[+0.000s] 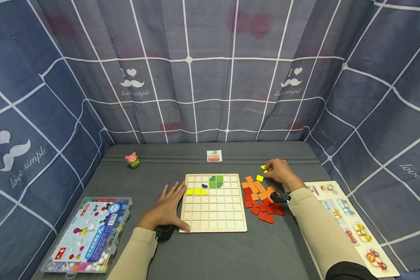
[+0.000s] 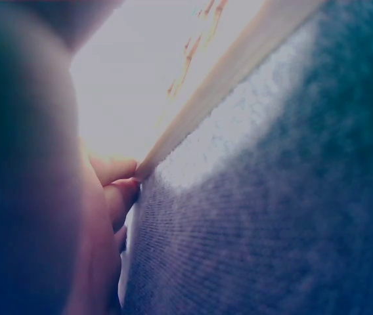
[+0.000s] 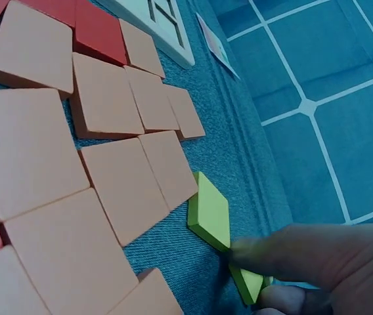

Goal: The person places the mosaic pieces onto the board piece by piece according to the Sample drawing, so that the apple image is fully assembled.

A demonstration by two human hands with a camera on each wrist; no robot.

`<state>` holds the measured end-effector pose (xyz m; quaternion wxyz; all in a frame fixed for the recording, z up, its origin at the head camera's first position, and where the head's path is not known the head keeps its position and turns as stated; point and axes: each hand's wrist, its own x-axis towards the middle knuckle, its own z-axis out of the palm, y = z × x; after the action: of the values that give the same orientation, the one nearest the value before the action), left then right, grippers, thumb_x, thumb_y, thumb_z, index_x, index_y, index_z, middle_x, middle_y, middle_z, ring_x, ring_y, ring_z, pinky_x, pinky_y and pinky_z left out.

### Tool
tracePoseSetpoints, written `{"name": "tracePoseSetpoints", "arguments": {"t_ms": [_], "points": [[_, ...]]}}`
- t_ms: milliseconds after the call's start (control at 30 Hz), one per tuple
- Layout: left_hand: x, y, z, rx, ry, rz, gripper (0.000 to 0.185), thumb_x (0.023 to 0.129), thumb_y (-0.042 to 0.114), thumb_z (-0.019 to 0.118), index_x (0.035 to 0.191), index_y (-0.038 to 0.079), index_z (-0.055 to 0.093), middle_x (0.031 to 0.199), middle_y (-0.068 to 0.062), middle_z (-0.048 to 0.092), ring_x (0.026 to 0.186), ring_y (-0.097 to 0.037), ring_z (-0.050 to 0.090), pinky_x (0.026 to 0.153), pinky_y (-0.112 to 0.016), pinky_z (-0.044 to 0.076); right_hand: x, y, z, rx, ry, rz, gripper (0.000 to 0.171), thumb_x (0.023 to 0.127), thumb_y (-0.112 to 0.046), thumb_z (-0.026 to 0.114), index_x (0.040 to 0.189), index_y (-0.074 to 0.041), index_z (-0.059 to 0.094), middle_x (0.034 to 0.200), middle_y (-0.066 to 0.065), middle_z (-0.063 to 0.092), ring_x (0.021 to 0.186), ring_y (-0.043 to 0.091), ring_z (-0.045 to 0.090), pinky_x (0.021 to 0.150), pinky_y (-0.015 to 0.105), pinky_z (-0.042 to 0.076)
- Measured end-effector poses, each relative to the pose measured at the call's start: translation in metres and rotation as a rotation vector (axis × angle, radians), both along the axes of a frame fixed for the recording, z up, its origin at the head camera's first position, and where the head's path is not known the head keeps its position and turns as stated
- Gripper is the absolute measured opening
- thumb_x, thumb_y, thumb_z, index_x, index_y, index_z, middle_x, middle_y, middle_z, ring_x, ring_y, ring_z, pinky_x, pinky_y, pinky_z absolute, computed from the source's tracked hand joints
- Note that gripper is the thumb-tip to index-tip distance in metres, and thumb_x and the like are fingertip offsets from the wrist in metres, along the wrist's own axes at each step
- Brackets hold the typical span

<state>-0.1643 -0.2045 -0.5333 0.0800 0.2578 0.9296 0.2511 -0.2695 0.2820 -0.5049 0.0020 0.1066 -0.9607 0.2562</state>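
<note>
A wooden grid board (image 1: pixel 210 225) lies flat on the table in the head view. Three yellow tiles (image 1: pixel 197 191), a green four-part shape (image 1: pixel 216 181) and a small dark blue piece (image 1: pixel 204 186) sit in its cells. My left hand (image 1: pixel 168 208) is spread along the board's left side, thumb at the lower left corner; the left wrist view shows fingertips at its edge. To the right of the board, my right hand (image 1: pixel 280 171) pinches a yellow tile (image 3: pixel 247 283) between fingertips. Another yellow tile (image 3: pixel 211 209) lies right beside it, near the orange tiles (image 3: pixel 124 187).
Red tiles (image 1: pixel 266 217) lie loosely below the orange ones. A small patterned card (image 1: pixel 214 156) and a pink pig figurine (image 1: pixel 132 160) stand toward the back. At left is a clear plastic case (image 1: pixel 87 237); at right, a picture board (image 1: pixel 357 229) partly under my right sleeve.
</note>
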Motion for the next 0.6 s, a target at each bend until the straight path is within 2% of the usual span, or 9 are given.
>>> {"name": "tracePoseSetpoints", "arguments": {"t_ms": [133,300,600], "points": [[-0.0006,-0.0002,0.0001,0.001,0.001,0.001,0.159,0.049,0.083,0.090,0.168,0.002,0.022,0.174,-0.014,0.015,0.159,-0.037,0.008,0.122,-0.063,-0.008,0.0001,0.0003,0.0007,-0.015,0.008,0.006,0.026,0.081,-0.008,0.088,0.102,0.003,0.075,0.089,0.009,0.069,0.084,0.029,0.064,0.079,0.048,0.055],[-0.0004,-0.0009,0.0004,0.005,0.007,-0.005,0.159,0.049,0.082,0.090,0.168,0.003,0.021,0.174,-0.015,0.014,0.159,-0.037,0.007,0.122,-0.063,-0.008,-0.0007,-0.0007,0.0003,-0.047,0.035,0.056,0.025,0.079,0.002,0.085,0.102,0.003,0.077,0.093,0.011,0.073,0.088,0.029,0.069,0.083,0.049,0.057],[-0.0009,0.0000,0.0002,-0.008,-0.011,-0.003,0.159,0.049,0.082,0.090,0.168,0.004,0.020,0.174,-0.013,0.013,0.159,-0.036,0.006,0.122,-0.062,-0.009,-0.0040,-0.0038,-0.0022,-0.021,-0.010,0.104,0.026,0.076,0.007,0.082,0.101,-0.001,0.079,0.096,0.007,0.073,0.085,0.025,0.063,0.076,0.043,0.055]]}}
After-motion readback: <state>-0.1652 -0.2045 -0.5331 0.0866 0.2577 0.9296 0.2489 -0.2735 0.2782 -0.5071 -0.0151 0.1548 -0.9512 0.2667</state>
